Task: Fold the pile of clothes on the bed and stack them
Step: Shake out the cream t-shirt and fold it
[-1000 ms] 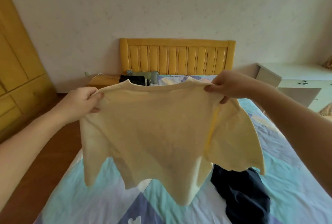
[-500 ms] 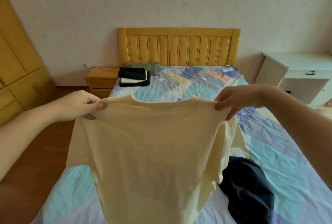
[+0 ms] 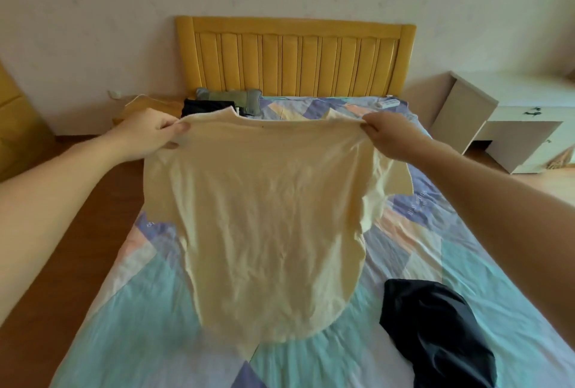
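Cream shirt pinched at shoulders, both hands (over bed)

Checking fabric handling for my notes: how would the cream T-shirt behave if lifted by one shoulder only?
Probably floppy: the cream T-shirt sags and wrinkles between the left hand and right hand. Likely light: fingertip pinches carry it.

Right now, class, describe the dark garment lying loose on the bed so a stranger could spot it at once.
Start at the patchwork bed with the yellow headboard. Come to its near right part, beside the hem of the cream T-shirt. There lies the dark navy garment: crumpled and unfolded, unlike the folded stack by the headboard.
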